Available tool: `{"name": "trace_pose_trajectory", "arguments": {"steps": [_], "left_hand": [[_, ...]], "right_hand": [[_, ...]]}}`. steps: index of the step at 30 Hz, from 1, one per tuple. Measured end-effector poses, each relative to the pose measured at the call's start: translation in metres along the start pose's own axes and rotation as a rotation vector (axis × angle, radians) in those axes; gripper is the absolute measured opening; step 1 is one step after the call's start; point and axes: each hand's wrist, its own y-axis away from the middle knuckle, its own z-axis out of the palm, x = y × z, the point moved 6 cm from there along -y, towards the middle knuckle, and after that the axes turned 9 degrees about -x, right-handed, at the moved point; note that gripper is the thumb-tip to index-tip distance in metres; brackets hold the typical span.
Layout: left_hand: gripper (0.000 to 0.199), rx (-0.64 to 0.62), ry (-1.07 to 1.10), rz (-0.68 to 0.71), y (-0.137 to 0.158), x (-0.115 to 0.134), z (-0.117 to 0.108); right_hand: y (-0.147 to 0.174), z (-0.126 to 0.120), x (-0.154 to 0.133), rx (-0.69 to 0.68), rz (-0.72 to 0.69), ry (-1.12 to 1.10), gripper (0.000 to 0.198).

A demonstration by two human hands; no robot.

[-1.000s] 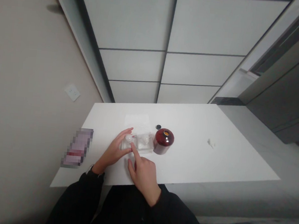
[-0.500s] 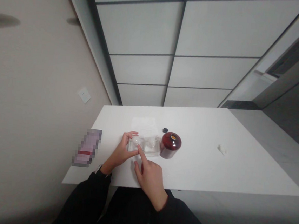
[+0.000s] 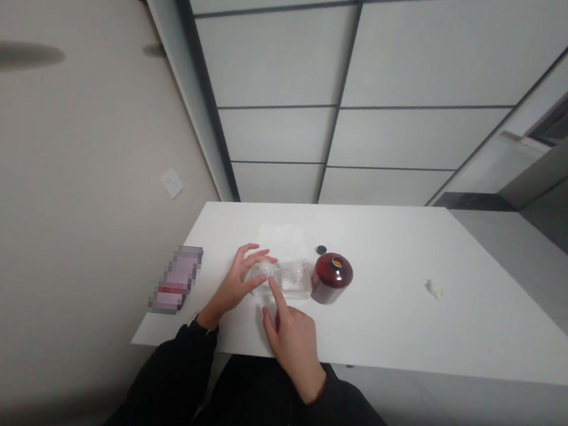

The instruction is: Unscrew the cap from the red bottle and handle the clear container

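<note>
A clear plastic box (image 3: 296, 290) with two square compartments lies in front of me. A whitish, see-through round piece sits in each: a left one (image 3: 267, 269) and a right one (image 3: 296, 272). My left hand (image 3: 237, 283) reaches over the left compartment, thumb and forefinger on either side of the left round piece, its other fingers spread. My right hand (image 3: 296, 338) points with a stretched forefinger whose tip touches the near side of that same piece. Its thumb stands apart and the other fingers are curled, with nothing held.
Right beside the box stands a dark red jar (image 3: 332, 279) with an orange-looking opening in its top. Behind it lies a small black cap (image 3: 321, 250). A white sheet (image 3: 282, 235) is behind the box, a crumpled tissue (image 3: 434, 288) to the right, a blurred-out pinkish item (image 3: 177, 279) at left.
My left hand has shifted from the box's left edges to the left round piece, its fingers lifting and spreading. The right forefinger stays at that piece. The view has turned slightly left.
</note>
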Motion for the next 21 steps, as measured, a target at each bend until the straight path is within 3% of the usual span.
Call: {"name": "trace_pose_trajectory", "arguments": {"steps": [4,9,13,21], "left_hand": [[0.062,0.136,0.071,0.026,-0.003,0.021,-0.006],[0.046,0.259,-0.096,0.061,-0.003,0.049,-0.016],[0.032,0.304,-0.233,0.046,0.001,0.061,-0.018],[0.038,0.341,-0.226,0.061,0.002,0.074,-0.020]], "right_hand": [[0.001,-0.001,0.000,-0.015,0.006,0.005,0.068],[0.001,-0.001,-0.001,-0.027,0.007,0.004,0.064],[0.002,-0.001,-0.001,-0.029,0.015,0.019,0.064],[0.001,0.002,0.001,-0.020,0.011,0.050,0.065]]}}
